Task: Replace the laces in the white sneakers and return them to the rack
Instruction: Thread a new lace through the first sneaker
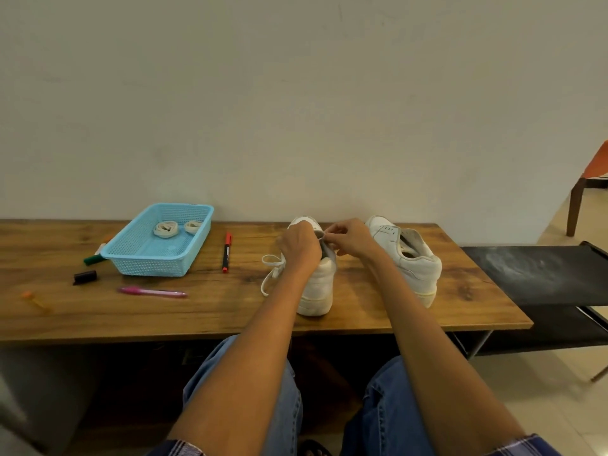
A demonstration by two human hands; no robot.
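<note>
From the head view, two white sneakers stand on a wooden table, heels toward the person and toes toward the pale wall, their long axes running away from the camera. The near sneaker sits upright at the table's middle; the second sneaker stands just to its right, angled slightly, its opening empty of laces as far as can be seen. Both bare forearms reach forward over denim-clad knees and meet above the near sneaker's tongue. The left hand curls over the shoe's upper, fingers bent, and the right hand pinches at the same spot; what exactly each fingertip holds is hidden. A flat white lace trails loose off the shoe's left side onto the wood. To the left sits a light blue perforated plastic basket holding two coiled laces. A red marker, a pink pen and a black cap lie nearby. A black shelf rack stands right of the table.
</note>
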